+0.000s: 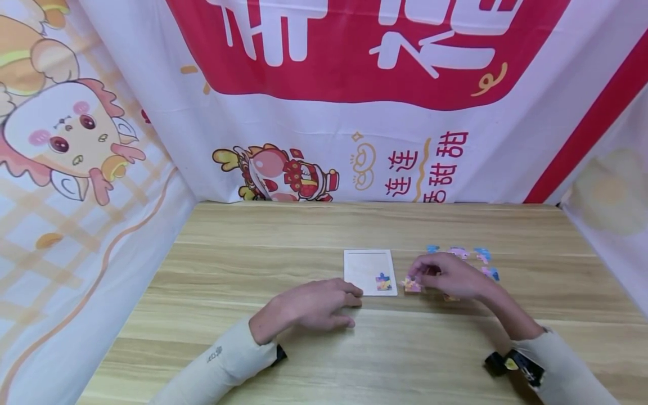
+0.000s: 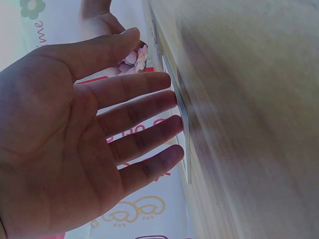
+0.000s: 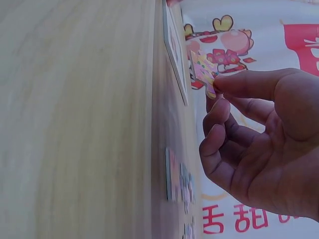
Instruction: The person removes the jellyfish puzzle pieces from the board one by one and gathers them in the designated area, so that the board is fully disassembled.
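Observation:
A white puzzle frame [image 1: 361, 269] lies flat on the wooden table, with one colourful jigsaw piece [image 1: 383, 282] in its lower right corner. My left hand [image 1: 324, 304] rests at the frame's lower left; in the left wrist view its fingers [image 2: 144, 127] are straight and their tips touch the frame's edge. Just right of the frame, my right hand [image 1: 448, 274] pinches a pink and yellow jigsaw piece [image 1: 412, 285] between thumb and fingers. The right wrist view shows this piece [image 3: 203, 69] held above the table, tilted, its knob near the thumb tip.
Several loose jigsaw pieces lie right of the frame, among them a blue one [image 1: 482, 255], a pink one [image 1: 459, 252] and one [image 1: 450, 297] partly under the right hand. A printed cloth [image 1: 324, 129] hangs along the table's back edge, another [image 1: 101, 225] at the left.

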`<state>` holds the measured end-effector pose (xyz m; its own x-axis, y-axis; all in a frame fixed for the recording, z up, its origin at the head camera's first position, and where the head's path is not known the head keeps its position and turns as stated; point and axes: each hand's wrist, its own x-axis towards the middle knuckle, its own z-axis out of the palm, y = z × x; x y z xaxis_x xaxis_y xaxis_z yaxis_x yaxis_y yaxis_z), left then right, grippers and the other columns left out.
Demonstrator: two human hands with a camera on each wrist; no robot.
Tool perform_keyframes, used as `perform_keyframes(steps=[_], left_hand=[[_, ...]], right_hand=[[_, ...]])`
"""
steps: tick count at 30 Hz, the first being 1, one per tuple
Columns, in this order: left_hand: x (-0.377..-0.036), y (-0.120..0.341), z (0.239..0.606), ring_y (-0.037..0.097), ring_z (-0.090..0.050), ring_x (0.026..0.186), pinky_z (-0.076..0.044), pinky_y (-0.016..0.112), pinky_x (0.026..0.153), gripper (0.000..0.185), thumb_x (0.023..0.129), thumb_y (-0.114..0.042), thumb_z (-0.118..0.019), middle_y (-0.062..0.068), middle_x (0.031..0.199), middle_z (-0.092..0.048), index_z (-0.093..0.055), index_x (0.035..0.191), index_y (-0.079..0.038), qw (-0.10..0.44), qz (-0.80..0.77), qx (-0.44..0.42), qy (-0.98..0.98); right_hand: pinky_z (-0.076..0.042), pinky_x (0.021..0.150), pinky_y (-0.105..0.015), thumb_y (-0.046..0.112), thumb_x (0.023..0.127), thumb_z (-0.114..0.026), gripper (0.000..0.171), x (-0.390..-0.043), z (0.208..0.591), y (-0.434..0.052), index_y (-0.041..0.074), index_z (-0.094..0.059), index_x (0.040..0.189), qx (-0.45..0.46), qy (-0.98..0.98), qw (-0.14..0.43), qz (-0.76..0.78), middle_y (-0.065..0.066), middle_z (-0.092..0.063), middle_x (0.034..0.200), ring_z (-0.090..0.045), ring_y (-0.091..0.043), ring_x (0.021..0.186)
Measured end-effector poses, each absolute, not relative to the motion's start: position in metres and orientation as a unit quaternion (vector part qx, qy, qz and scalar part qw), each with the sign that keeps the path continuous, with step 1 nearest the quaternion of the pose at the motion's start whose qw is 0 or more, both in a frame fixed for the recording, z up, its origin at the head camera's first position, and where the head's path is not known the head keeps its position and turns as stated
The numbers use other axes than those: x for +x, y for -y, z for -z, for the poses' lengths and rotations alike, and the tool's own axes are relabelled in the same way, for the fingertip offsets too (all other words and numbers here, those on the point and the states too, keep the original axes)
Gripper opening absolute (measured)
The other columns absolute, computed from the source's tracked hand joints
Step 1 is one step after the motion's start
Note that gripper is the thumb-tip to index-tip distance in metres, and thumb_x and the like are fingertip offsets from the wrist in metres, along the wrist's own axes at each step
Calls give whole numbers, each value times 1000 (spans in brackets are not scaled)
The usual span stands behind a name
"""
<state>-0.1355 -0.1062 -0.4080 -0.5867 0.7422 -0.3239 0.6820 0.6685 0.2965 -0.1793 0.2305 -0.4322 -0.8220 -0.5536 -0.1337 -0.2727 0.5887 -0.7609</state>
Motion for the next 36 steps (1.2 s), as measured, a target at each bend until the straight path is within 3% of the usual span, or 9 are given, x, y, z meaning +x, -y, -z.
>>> perform_keyframes(steps=[36], left_hand=[[-135,106,405,18,-48,154,-43,40,127,49,107,-42,-66,-3,164,-53,-65,150,-19,221,-74,396,-888]], right_hand=[[-50,75,-23,13,105,-67,13,-169,432,-313,13,-77,113,-192,-891,168,375,-1,-72,106,-56,-9,92]])
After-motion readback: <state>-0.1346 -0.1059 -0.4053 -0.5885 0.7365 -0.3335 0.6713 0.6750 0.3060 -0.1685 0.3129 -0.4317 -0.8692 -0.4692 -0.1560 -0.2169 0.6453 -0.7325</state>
